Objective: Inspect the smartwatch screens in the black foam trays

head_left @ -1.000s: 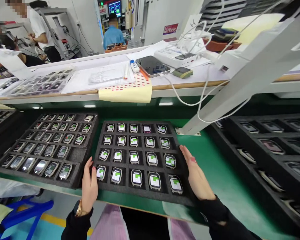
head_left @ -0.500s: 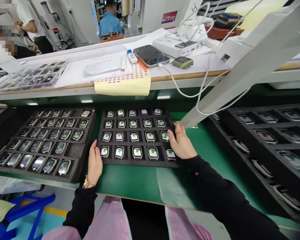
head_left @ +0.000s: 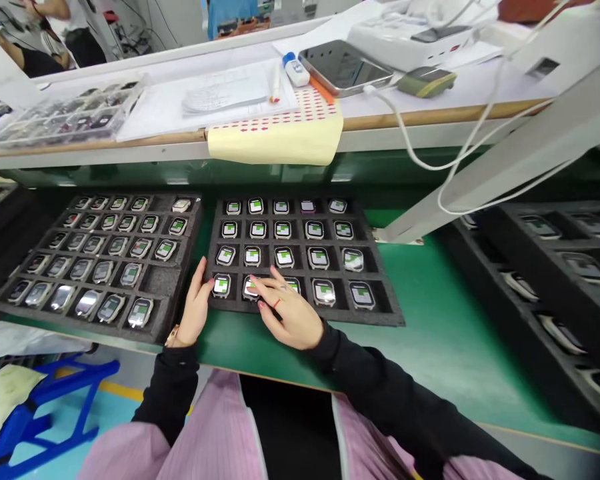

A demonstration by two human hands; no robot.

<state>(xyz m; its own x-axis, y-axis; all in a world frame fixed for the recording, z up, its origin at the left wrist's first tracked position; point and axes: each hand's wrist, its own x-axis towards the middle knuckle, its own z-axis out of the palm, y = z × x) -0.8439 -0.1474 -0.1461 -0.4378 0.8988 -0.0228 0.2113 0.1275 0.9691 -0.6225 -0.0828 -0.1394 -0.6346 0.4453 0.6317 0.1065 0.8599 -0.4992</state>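
A black foam tray (head_left: 390, 307) with several watch faces in its compartments lies on the green bench; most screens show white and green. My left hand (head_left: 194, 308) rests against the tray's front left corner, its fingers extended beside a lit watch (head_left: 221, 285). Over the front row, my right hand (head_left: 290, 310) has its fingers apart, the fingertips at the second watch (head_left: 251, 288) from the left. It partly covers that watch and the one to its right. Neither hand grips anything.
To the left is another foam tray (head_left: 155, 293) of watches. Stacked trays (head_left: 485, 267) stand at the right. A slanted white post (head_left: 505, 153) with a white cable rises behind. The shelf above holds a phone (head_left: 347, 67), papers (head_left: 225, 90) and a clear tray (head_left: 60, 127).
My right hand has left the tray's right edge and moved left over the front row. My left hand stays at the left edge. The view has shifted.
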